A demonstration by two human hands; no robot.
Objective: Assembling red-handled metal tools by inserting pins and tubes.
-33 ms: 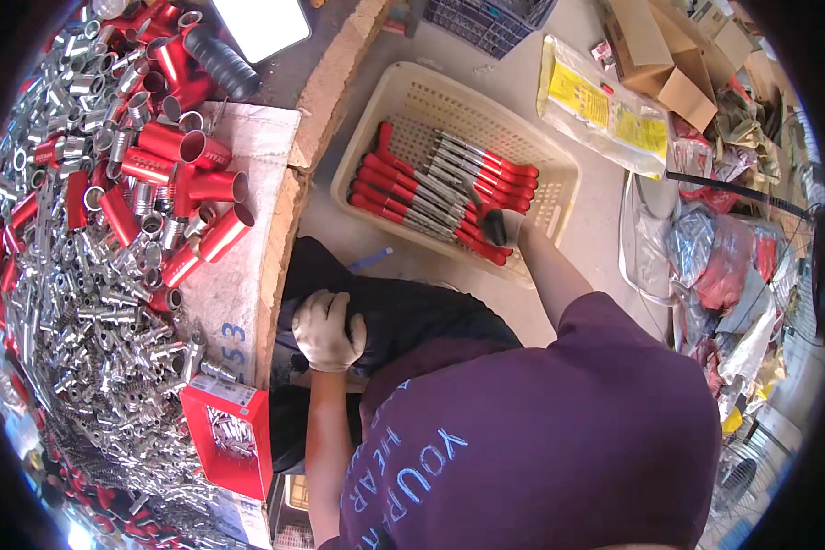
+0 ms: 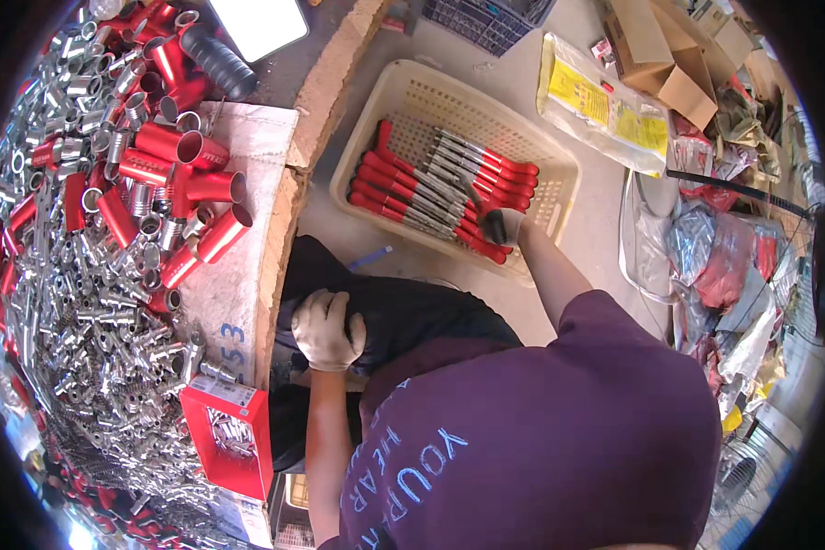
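My left hand (image 2: 328,332), in a whitish glove, rests on my dark-trousered leg beside the bench edge, thumb apart from the fingers and nothing held. My right hand (image 2: 515,226) reaches into the near right side of a cream plastic basket (image 2: 431,87). A dark, blunt-ended piece (image 2: 493,225) with a greyish shaft shows at its fingers, which are mostly hidden; its kind is unclear. Beneath and beside it lie two rows of long metal tools with red handles (image 2: 513,183), stacked side by side in the basket.
To the left, a bench carries heaped metal fittings (image 2: 110,321), red tubes (image 2: 220,234), a black ribbed cylinder (image 2: 220,62) and a red box (image 2: 202,440) of small metal parts. A blue crate (image 2: 486,23), yellow-white sack (image 2: 605,105), cardboard box (image 2: 660,55) and plastic bags (image 2: 729,261) surround the basket.
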